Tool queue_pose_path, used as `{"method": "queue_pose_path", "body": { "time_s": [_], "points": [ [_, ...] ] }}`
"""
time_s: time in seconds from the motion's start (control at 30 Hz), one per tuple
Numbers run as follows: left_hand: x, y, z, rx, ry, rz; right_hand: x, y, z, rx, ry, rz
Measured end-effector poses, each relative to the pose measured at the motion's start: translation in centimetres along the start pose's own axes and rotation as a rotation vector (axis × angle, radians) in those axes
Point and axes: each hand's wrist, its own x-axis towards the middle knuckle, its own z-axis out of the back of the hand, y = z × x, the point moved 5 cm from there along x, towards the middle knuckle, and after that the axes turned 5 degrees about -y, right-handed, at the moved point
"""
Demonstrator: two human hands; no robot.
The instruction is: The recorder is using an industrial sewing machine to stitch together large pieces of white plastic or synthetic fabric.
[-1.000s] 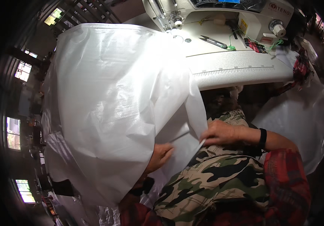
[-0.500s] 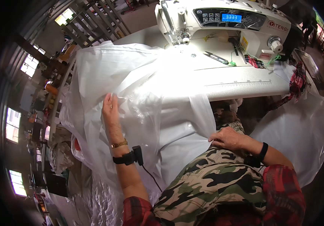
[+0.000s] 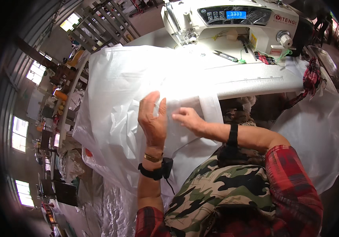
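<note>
A large white plastic sheet, woven-looking and creased, drapes over the sewing table's front and down toward my lap. My left hand is over its middle, fingers raised and thumb apart, holding nothing. Close to its right, my right hand hovers over or touches the sheet, fingers half bent and slightly blurred; nothing shows in its grasp. A folded edge strip of the sheet hangs beside my right wrist. Beyond the hands stands a white sewing machine, its lamp glaring on the sheet around the needle area.
Thread snips lie on the machine bed, which bears a ruler scale. Red plaid cloth hangs at its right end. More white sheeting bulges at the right. Metal racks stand far left.
My right hand has let go of the sheet's edge near my lap and moved up and left. My left hand has moved right, toward it. The sheet's left part has shifted slightly right.
</note>
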Motion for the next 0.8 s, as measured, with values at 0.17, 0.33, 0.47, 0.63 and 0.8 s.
{"method": "queue_pose_path", "body": {
  "time_s": [0.17,0.33,0.47,0.63,0.8],
  "points": [
    [-2.2,0.0,0.8,-0.167,0.412,0.385,-8.6,4.6,-1.5,-0.473,0.501,0.424],
    [-4.4,1.8,-1.3,-0.233,0.545,0.472,-9.3,5.2,-0.6,-0.571,0.528,0.746],
    [-4.0,1.9,-1.5,-0.690,0.471,0.748,-5.3,3.5,4.3,-0.316,0.097,0.087],
    [-3.2,0.5,-0.5,-0.675,0.497,0.757,-3.7,5.4,3.8,0.051,-0.063,-0.075],
    [-3.3,-0.5,-1.2,-0.639,0.573,0.722,-3.7,5.5,3.4,0.057,0.138,-0.056]
  ]
}}
